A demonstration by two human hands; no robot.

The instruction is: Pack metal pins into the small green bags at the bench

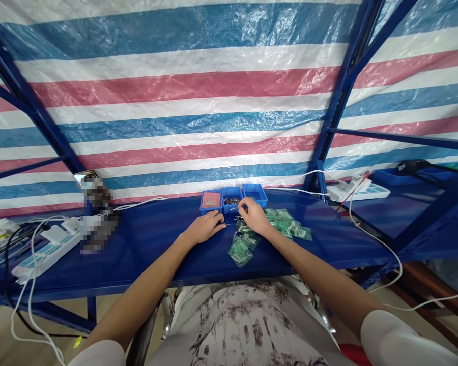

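- While the right hand (254,214) hovers over the counter (156,239), its fingertips (241,206) are drawn together into a pinch, and whatever sits between them is too small to make out.
- Green packets (240,252) lie right under that hand's palm and spill from there toward the person, so they sit below and just inward of its wrist.
- On the outer side of the right hand, just beside the wrist, a larger heap of green packets (290,226) spreads across the counter.
- Opposite the packets, the left hand (205,227) rests palm down on the counter with its fingers loosely together and pointing toward the right hand. I cannot tell whether anything is caught under them.
- Both hands sit near each other with a narrow strip of bare counter between their fingertips.
- Just past the right fingertips stands the middle bin (229,209), holding small dark bits.
- Beyond the left hand's knuckles is a bin with a reddish inside (210,210), touching the middle one.
- Beyond the back of the right hand is a third bin (261,202).
- Well out from the left hand lies a white power strip (41,254).
- Well out from the right hand lies another power strip (361,191), with a white cable (381,244) trailing off the edge.
- Behind it all hangs a striped tarp (198,86).
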